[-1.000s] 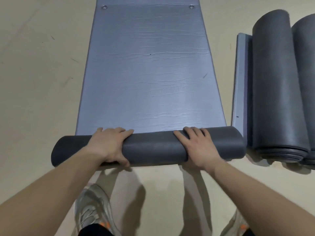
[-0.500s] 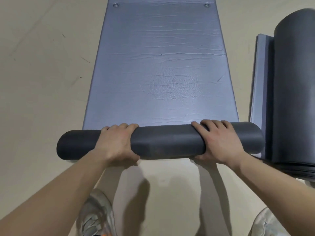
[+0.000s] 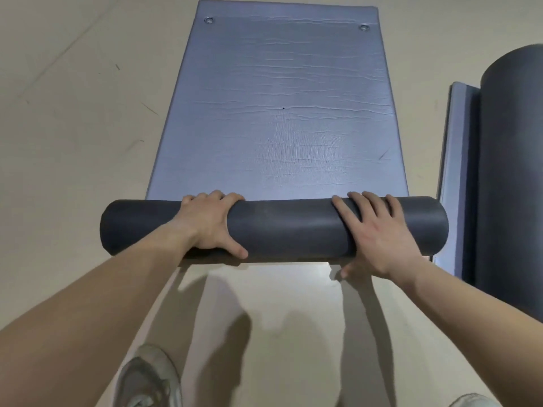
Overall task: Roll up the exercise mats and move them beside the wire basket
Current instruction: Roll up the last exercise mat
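Exercise mat point(image 3: 279, 113) lies flat on the floor point(image 3: 73, 127), running away from the person, with its near end wound into a dark roll point(image 3: 288, 227) lying crosswise. Left hand point(image 3: 210, 221) grips the roll, fingers curled over the top and thumb on the near face. Right hand point(image 3: 379, 239) wraps it likewise, fingers spread flatter across the crown and thumb reaching down to the near lower edge. Judgement: foam, light, soft and springy. The creased skin suggests it bends easily but will want to unwind if let go. The surface looks grippy rather than slick. Best held as now, hands well apart and inboard of both ends so the roll tracks straight. For carrying, a clasp round the middle, trapping the loose edge. A finished rolled mat point(image 3: 511, 171) lies just beside it on the right. No wire basket in view. Against half a second ago: the roll is fatter and sits further up the mat, the far edge beyond the two eyelets point(image 3: 209, 20) now shows, and the right thumb has dropped lower.
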A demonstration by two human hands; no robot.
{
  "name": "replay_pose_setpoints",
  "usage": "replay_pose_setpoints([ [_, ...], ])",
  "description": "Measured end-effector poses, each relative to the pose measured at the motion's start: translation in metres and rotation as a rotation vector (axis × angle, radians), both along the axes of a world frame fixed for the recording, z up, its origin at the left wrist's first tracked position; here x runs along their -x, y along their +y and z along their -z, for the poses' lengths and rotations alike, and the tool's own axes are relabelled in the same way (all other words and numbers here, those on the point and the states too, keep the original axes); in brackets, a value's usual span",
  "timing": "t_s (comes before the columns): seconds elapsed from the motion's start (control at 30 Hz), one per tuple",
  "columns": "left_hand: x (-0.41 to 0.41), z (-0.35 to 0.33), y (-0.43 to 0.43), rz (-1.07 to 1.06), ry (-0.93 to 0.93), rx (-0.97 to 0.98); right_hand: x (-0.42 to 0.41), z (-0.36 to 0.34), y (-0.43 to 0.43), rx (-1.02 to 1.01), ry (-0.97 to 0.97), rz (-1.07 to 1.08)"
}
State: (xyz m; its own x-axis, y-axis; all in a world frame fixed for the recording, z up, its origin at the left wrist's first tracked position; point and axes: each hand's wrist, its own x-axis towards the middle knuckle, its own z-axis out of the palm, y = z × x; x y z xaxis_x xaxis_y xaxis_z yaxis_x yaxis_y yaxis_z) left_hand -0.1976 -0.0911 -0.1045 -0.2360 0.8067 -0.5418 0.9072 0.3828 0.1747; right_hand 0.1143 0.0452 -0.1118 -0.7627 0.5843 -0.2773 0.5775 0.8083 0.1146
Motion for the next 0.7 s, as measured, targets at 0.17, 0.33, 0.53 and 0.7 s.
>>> replay_pose_setpoints([
  [0.17,-0.014,0.014,-0.033,0.095,0.285,-0.185,0.036,-0.011,0.043,0.177,-0.094,0.055],
  [0.33,-0.024,0.003,-0.043,0.132,0.263,-0.187,0.030,-0.026,0.021,0.319,-0.195,0.106],
  [0.53,-0.045,-0.024,-0.072,0.266,0.095,0.086,-0.016,-0.030,-0.074,0.302,-0.258,0.123],
  [0.7,-0.021,-0.033,-0.028,0.104,-0.094,0.224,-0.001,-0.022,-0.064,0.306,-0.116,0.148],
])
